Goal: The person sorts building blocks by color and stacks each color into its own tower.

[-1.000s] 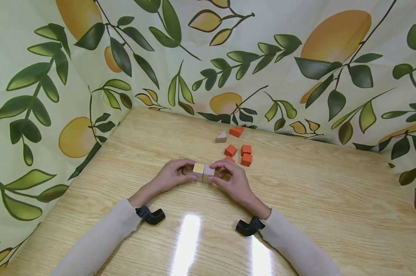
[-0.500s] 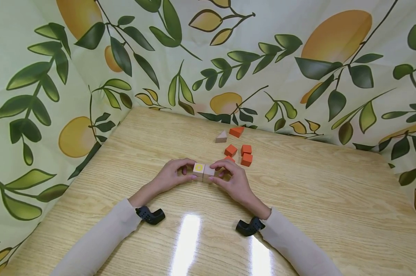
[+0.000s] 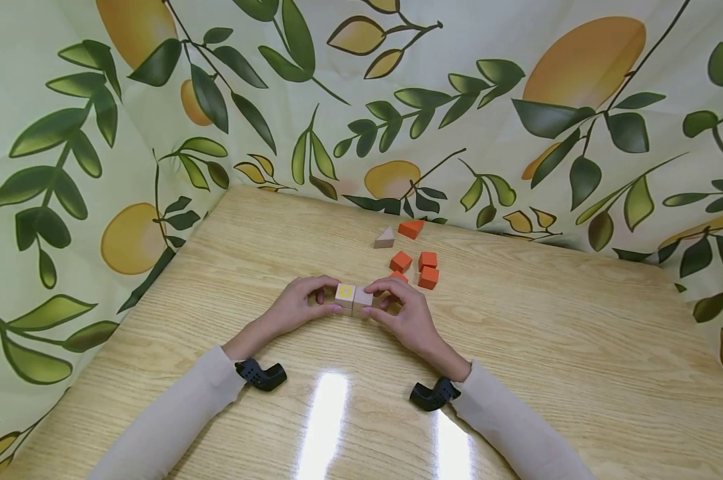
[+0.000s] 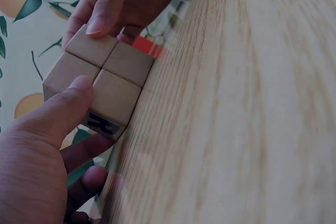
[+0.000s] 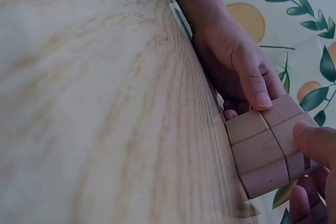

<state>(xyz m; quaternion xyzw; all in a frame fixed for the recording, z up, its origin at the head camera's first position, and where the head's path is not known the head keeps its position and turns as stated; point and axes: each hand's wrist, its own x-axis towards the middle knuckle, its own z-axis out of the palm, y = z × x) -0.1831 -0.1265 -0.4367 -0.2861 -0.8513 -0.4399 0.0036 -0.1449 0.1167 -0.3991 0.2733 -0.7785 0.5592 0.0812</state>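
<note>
**Wooden cubes (image 4: 100, 74) are standing two over two on the table**

The left hand (image 3: 298, 307) is gripping the upper left cube (image 3: 345, 297), its thumb lying on the side facing the person and its forefinger reaching to the far side; the two are parting only by the cube's thickness, while the remaining fingers are bending inward. The right hand (image 3: 406, 313) is pinching the upper right cube (image 3: 363, 299) the same way, thumb in front, forefinger over the back edge, the other fingers curling near the tabletop. The upper cubes are touching side by side, and the left one is showing a yellow ring on top. Beneath them, the lower left cube (image 4: 116, 97) is bearing a dark, letter-like mark on its side, and the lower right cube (image 4: 131, 62) is sitting flush against it.

Just beyond the right hand, several orange-red blocks (image 3: 428, 278) are lying in a loose group, one of them partly hiding behind that hand. Farther back, a pale triangular block (image 3: 384, 239) is resting just beside a red triangular block (image 3: 411, 229). Beige sleeves (image 3: 187, 407) are covering both forearms, and black wrist cameras (image 3: 262, 375) are jutting inward above the wood-grain table (image 3: 547, 333). Behind everything, a fruit-and-leaf backdrop (image 3: 313, 40) is hanging.
</note>
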